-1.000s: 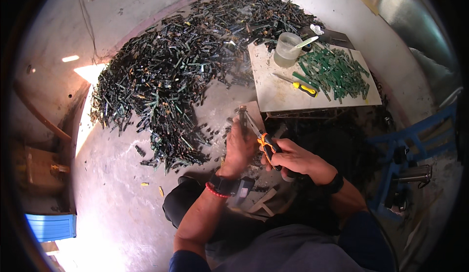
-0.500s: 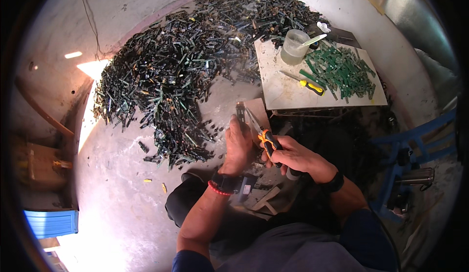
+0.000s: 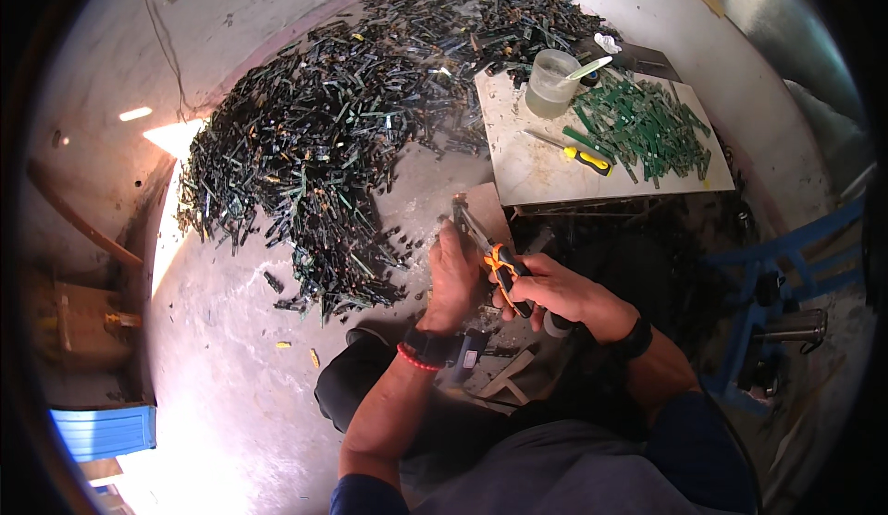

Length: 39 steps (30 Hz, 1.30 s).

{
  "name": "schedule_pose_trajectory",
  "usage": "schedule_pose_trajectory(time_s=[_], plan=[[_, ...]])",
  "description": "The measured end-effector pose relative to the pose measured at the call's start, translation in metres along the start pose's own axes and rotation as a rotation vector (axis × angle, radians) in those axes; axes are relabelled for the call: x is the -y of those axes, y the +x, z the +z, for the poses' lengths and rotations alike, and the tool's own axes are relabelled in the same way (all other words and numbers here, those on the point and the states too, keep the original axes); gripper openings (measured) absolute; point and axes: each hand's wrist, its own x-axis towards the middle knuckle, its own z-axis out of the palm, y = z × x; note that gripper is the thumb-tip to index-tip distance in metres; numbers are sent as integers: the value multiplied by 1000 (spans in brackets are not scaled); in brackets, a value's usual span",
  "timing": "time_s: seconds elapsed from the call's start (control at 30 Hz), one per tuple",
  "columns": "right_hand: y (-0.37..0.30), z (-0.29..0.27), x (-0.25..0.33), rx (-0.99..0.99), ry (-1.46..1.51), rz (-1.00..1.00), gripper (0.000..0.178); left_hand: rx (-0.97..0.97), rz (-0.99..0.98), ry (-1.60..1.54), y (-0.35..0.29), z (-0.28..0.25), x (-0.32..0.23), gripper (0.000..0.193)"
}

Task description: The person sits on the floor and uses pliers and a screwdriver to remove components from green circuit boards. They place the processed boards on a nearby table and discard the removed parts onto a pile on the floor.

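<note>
My right hand (image 3: 566, 293) is closed round the orange-and-black handles of a pair of long-nosed pliers (image 3: 500, 262). The jaws point up and to the left, up against a small dark strip-shaped piece (image 3: 458, 204). That piece stands up from the fingers of my left hand (image 3: 450, 279), which are closed on its lower part. Whether the jaws grip the piece or only touch it is too small to tell. Behind both hands lies a pinkish-brown board (image 3: 485, 202).
A large heap of dark strips (image 3: 324, 136) covers the floor ahead and left. On a low white-topped table (image 3: 518, 168) at the right are green strips (image 3: 638, 127), a yellow-and-black screwdriver (image 3: 587, 160) and a cloudy plastic cup (image 3: 550, 85). A blue chair (image 3: 786, 261) stands at far right.
The plier jaws have closed in on the top of the dark piece, where a gap showed before. The whole view has shifted slightly; both hands stay in nearly the same place.
</note>
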Motion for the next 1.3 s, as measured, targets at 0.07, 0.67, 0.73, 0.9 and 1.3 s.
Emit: schedule_pose_trajectory(time_s=[0.07, 0.67, 0.73, 0.9, 1.3], plan=[[1, 0, 1, 5, 37, 1, 22, 6, -10, 43, 4, -8, 3, 59], [18, -4, -20, 45, 144, -7, 32, -80, 211, 424, -5, -7, 0, 61], [19, -2, -23, 26, 156, -92, 29, -94, 210, 446, -6, -8, 1, 61], [27, 8, -32, 1, 383, -49, 26, -89, 160, 436, -15, -5, -8, 63], [30, 25, -32, 504, 1021, 0, 40, 91, 175, 109, -9, -18, -14, 54]])
